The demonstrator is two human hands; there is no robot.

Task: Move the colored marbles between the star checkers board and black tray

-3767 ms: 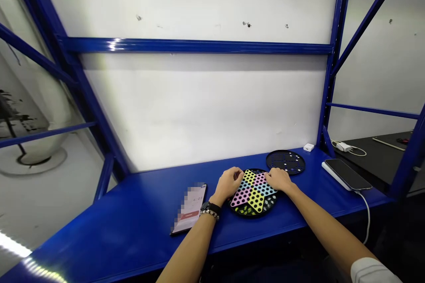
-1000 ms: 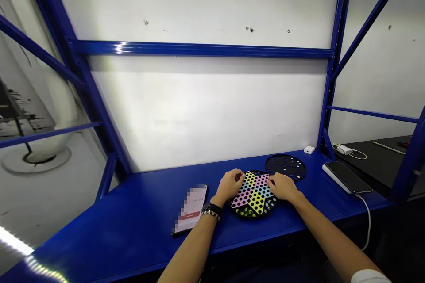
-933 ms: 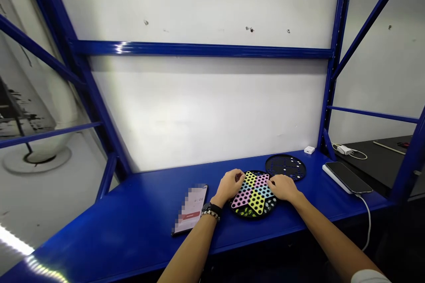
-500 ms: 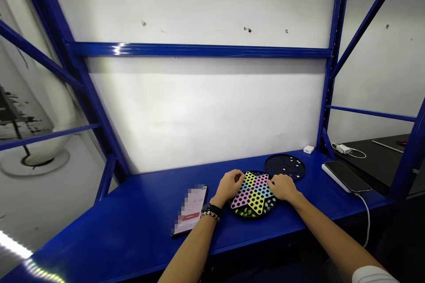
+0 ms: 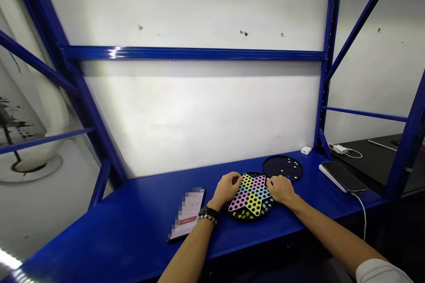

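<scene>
We have our left hand (image 5: 228,188) and right hand (image 5: 280,189) curled at opposite sides of the star-shaped board (image 5: 251,194); we cannot tell whether either grips it.

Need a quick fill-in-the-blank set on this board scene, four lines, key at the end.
1. The star-shaped board, between the left hand and the right hand, has yellow, blue and ____ sections.
2. The beaded bracelet is worn on the ____ wrist.
3. From the person, the second round tray lies ____ away than the star-shaped board.
4. The lit phone lies on the ____-coloured table.

Missing words: pink; left; farther; blue.
</scene>
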